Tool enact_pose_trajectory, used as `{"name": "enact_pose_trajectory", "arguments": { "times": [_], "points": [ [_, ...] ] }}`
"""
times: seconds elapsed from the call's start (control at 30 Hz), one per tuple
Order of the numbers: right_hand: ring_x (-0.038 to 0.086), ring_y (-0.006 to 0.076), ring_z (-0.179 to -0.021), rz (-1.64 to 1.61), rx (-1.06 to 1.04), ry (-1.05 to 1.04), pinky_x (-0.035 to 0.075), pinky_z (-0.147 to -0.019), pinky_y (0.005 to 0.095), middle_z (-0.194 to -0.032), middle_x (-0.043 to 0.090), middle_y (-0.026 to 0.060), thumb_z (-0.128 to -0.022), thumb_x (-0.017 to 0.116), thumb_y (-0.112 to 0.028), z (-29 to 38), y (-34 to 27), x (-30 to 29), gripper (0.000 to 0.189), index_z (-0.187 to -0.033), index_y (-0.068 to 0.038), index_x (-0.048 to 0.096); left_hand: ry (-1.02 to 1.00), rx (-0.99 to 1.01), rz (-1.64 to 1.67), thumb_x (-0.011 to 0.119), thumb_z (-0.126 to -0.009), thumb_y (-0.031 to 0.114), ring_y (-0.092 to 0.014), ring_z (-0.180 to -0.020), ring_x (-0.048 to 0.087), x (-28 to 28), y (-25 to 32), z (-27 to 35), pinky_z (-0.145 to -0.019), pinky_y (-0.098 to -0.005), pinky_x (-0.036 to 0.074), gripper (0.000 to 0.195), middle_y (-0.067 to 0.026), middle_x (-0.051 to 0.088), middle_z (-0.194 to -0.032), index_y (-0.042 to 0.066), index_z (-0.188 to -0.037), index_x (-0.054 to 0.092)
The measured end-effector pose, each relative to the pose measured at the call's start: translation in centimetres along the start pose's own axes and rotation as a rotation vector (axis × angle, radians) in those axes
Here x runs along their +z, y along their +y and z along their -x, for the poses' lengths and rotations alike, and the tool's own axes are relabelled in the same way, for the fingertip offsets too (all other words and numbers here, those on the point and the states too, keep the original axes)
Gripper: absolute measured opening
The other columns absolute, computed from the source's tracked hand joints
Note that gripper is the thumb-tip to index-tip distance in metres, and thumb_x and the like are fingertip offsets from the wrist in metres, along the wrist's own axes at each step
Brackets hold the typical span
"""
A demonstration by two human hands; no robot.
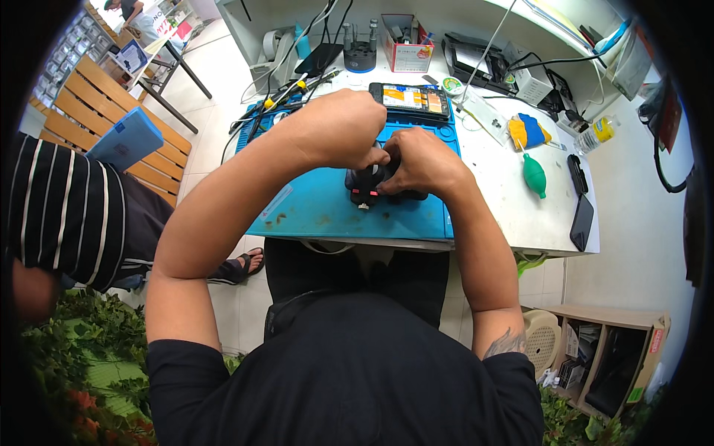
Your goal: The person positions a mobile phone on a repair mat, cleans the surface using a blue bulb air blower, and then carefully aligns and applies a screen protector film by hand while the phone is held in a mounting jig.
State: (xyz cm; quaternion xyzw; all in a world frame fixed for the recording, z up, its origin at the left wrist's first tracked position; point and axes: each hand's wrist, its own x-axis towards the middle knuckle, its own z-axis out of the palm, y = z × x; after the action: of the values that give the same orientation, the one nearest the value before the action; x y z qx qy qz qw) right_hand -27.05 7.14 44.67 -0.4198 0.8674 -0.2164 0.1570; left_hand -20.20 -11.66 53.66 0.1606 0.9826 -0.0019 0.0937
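Observation:
A black clamp-like device (365,181) with red parts and a small metal knob at its near end rests on the blue work mat (312,206). My left hand (348,131) is curled above it, thumb pointing down at its top; the other fingertips are hidden, so its hold is unclear. Around the device's right side, my right hand (424,159) has its thumb and fingers bent, gripping it. Much of the device is covered by both hands. Just beyond them lies an opened phone (413,100) with its inner parts exposed.
Cables (270,103) and a round screwdriver holder (360,56) stand at the back left, beside a box of tools (408,47). To the right are a green air blower (534,175), a plastic bottle (597,134) and a dark phone (582,223). A person in striped clothing (72,206) is at my left.

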Motion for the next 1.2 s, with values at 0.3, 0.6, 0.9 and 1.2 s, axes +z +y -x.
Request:
{"name": "enact_pose_trajectory", "arguments": {
  "times": [0.3,0.6,0.9,1.2],
  "points": [
    [0.080,0.0388,-0.092,0.023,-0.011,0.026,0.064,-0.089,0.0455,-0.094,0.082,0.0205,-0.062,0.098,-0.031,0.04,0.08,0.24,0.048,-0.095,0.000,0.085,0.022,0.107,0.050,0.089,-0.079,0.028,-0.039,-0.102,0.078,0.37,-0.02,0.29,-0.094,-0.0478,0.062,0.034,-0.0198,0.081,-0.101,0.002,-0.102,0.086],
    [0.080,0.0380,-0.095,0.027,-0.031,0.015,0.064,-0.089,0.0452,-0.095,0.081,0.0206,-0.062,0.097,-0.031,0.06,-0.17,0.01,0.048,-0.097,0.001,0.085,0.070,0.277,0.196,0.090,-0.077,0.031,-0.038,-0.107,0.078,0.25,-0.15,0.21,-0.094,-0.0469,0.062,0.038,-0.0204,0.081,-0.104,0.003,-0.102,0.086],
    [0.079,0.0373,-0.096,0.022,0.036,-0.051,0.062,-0.090,0.0457,-0.098,0.082,0.0186,-0.063,0.098,-0.029,0.03,-0.28,-0.22,0.051,-0.103,-0.001,0.083,0.036,0.201,0.173,0.090,-0.073,0.031,-0.037,-0.106,0.077,0.40,-0.28,0.24,-0.095,-0.0456,0.062,0.044,-0.0187,0.081,-0.106,0.004,-0.108,0.087],
    [0.080,0.0376,-0.091,0.031,-0.003,-0.029,0.064,-0.087,0.0466,-0.091,0.081,0.0198,-0.061,0.096,-0.032,-0.11,0.05,0.07,0.047,-0.093,0.000,0.084,0.066,0.019,0.149,0.091,-0.083,0.034,-0.038,-0.098,0.079,0.70,-0.66,0.55,-0.093,-0.0461,0.063,0.044,-0.0204,0.081,-0.103,0.001,-0.111,0.086]
  ]
}}
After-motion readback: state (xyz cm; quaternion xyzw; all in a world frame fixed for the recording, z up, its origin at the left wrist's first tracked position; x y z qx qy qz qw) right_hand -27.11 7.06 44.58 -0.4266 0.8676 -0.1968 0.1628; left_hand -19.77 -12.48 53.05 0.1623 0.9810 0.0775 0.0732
